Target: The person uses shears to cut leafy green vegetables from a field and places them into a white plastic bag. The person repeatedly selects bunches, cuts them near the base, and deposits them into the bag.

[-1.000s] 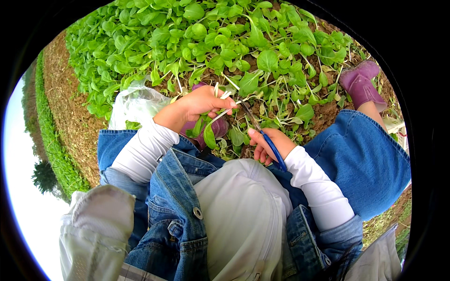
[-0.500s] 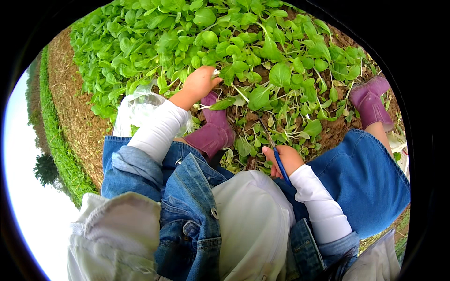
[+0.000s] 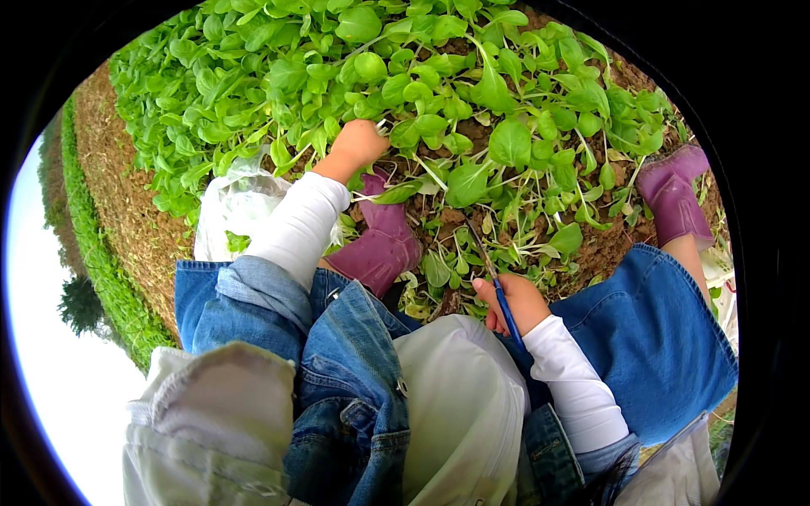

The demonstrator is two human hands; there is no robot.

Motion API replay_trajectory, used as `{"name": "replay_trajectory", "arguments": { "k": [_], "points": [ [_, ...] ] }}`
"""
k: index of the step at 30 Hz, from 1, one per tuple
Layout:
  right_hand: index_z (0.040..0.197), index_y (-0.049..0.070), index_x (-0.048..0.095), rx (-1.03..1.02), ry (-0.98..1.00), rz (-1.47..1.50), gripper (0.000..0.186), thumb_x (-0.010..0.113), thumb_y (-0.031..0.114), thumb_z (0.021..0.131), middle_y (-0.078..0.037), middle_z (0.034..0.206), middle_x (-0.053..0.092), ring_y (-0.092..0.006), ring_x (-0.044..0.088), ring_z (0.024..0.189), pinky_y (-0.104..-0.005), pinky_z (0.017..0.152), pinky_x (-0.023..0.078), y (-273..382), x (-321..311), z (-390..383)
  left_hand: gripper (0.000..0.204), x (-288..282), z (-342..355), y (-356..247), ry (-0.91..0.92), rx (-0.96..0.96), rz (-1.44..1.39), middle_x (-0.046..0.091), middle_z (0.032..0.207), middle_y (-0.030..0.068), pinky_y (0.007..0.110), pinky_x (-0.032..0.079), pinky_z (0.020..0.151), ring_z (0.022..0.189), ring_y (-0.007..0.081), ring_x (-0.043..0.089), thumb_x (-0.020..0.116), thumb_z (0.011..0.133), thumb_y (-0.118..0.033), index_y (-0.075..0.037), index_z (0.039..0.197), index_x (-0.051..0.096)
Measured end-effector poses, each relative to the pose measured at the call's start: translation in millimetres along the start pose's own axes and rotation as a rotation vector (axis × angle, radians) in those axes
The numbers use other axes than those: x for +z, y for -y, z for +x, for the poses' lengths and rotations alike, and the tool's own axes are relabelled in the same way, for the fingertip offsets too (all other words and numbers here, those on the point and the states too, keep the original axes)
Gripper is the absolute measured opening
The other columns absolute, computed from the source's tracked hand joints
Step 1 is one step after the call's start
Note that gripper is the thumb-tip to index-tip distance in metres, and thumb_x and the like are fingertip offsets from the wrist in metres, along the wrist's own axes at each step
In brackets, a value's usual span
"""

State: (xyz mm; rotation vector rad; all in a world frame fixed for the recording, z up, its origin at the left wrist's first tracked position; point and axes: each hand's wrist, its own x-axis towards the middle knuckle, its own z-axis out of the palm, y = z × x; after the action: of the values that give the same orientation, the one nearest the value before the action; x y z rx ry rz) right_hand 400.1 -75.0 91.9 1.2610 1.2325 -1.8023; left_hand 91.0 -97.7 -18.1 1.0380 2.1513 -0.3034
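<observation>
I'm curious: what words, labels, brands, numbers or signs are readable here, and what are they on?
There is no readable text anywhere in this view.
Blue-handled scissors in the right hand: no lettering I can make out.
Clear plastic bag and purple boots: none visible.
Jacket button: too small to tell whether it is marked.

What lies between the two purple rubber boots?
In the head view, green leafy plants and patches of brown soil lie between them; the blue-handled metal scissors in the right hand point into that stretch.
</observation>
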Motion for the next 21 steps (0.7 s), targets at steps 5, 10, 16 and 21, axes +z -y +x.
{"name": "replay_trajectory", "arguments": {
  "k": [5, 10, 16, 21],
  "points": [
    [0.065, 0.001, 0.05, 0.013, 0.001, 0.016, 0.046, 0.05, 0.044, 0.079, -0.007, 0.048, 0.052, -0.0148, 0.051, 0.041, -0.0267, 0.043, 0.041, 3, 0, -1, 0.031, 8, 6, 0, 0.041, 0.007, 0.056, 0.059, 0.092, 0.0179, 0.035, 0.045, 0.076, 0.085, 0.0304, 0.056, 0.057, 0.068, -0.028, 0.0, 0.082, 0.062],
    [0.068, 0.0, 0.051, 0.001, 0.008, 0.004, 0.045, 0.05, 0.043, 0.079, -0.007, 0.049, 0.052, -0.0147, 0.051, 0.042, -0.0267, 0.042, 0.04, 1, -1, -1, 0.034, -6, 3, -4, 0.107, 0.04, 0.132, 0.059, 0.09, 0.0187, 0.035, 0.045, 0.075, 0.084, 0.0305, 0.056, 0.061, 0.067, -0.03, 0.0, 0.081, 0.062],
    [0.068, 0.0, 0.051, -0.042, -0.011, -0.038, 0.044, 0.05, 0.042, 0.08, -0.007, 0.049, 0.053, -0.0167, 0.052, 0.043, -0.0283, 0.045, 0.041, -3, 1, -3, 0.033, -6, 2, -10, 0.037, 0.079, 0.132, 0.061, 0.081, 0.0174, 0.035, 0.046, 0.072, 0.077, 0.0297, 0.058, 0.061, 0.067, -0.03, 0.002, 0.074, 0.062],
    [0.069, 0.0, 0.052, -0.05, 0.01, -0.07, 0.043, 0.049, 0.042, 0.08, -0.007, 0.049, 0.053, -0.0179, 0.053, 0.045, -0.0289, 0.048, 0.042, -6, 1, -6, 0.026, 3, 8, -19, 0.181, -0.094, -0.184, 0.058, 0.058, 0.0145, 0.033, 0.047, 0.055, 0.046, 0.0245, 0.055, 0.06, 0.066, -0.025, 0.001, 0.066, 0.062]
  ]
}}
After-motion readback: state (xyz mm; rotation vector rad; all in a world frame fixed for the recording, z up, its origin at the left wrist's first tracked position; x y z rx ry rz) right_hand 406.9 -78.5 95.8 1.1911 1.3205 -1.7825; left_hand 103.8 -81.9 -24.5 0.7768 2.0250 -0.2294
